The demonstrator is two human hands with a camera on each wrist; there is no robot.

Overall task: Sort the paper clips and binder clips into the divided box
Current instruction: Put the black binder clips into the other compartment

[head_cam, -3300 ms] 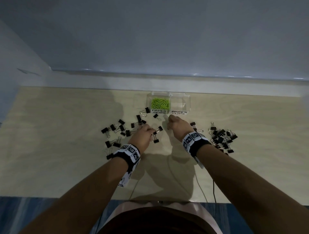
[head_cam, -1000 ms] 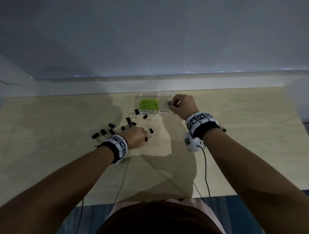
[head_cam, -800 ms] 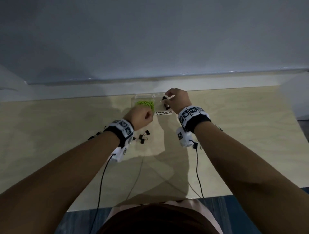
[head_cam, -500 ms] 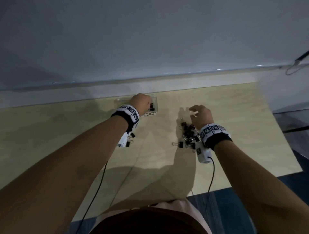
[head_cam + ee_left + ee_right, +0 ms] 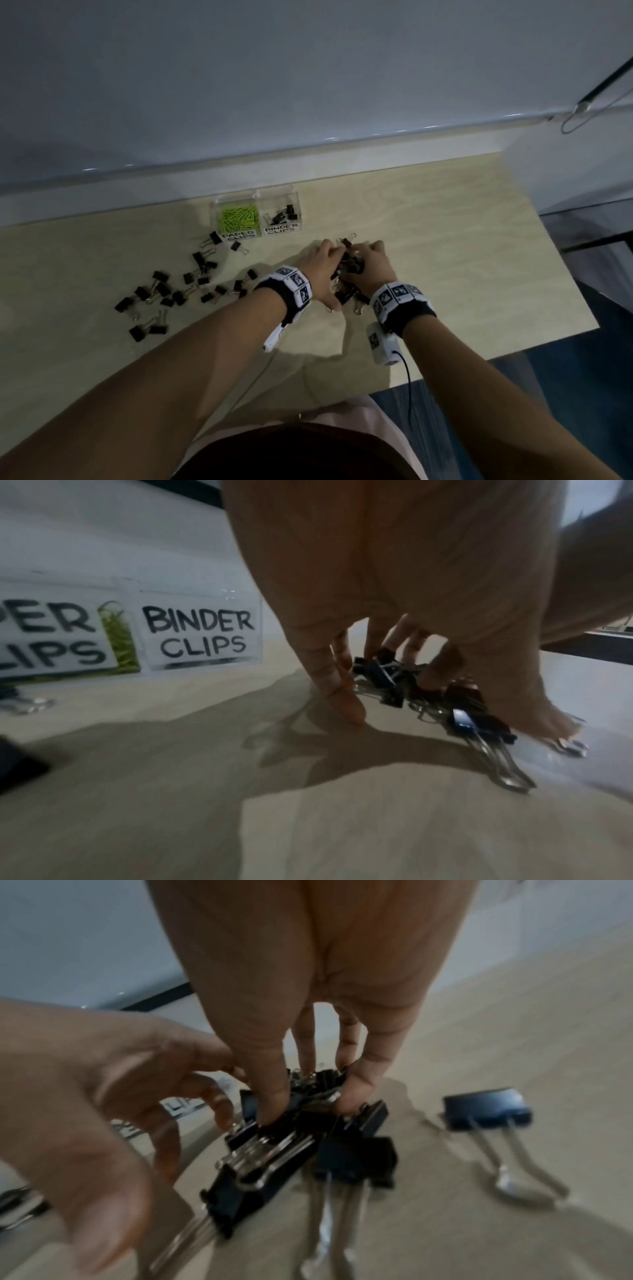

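Note:
The clear divided box (image 5: 256,197) stands at the back of the table. Green paper clips (image 5: 238,218) fill its left compartment, and a few black binder clips (image 5: 283,216) lie in the right one, labelled BINDER CLIPS (image 5: 200,634). In front of the box, to its right, both hands close in on a pile of binder clips (image 5: 350,266) from either side. My left hand (image 5: 322,263) brackets the pile (image 5: 469,718) between thumb and fingers. My right hand (image 5: 308,1104) pinches the clump (image 5: 274,1164) from above.
Several more binder clips (image 5: 178,289) lie scattered on the wooden table (image 5: 479,257) to the left of the hands. One loose clip (image 5: 486,1110) lies just right of the pile. The table's right edge and a wall behind the box bound the space.
My left hand has left the box and come right to the pile. My right hand has dropped onto the same pile and closed on it. The head view has swung back left.

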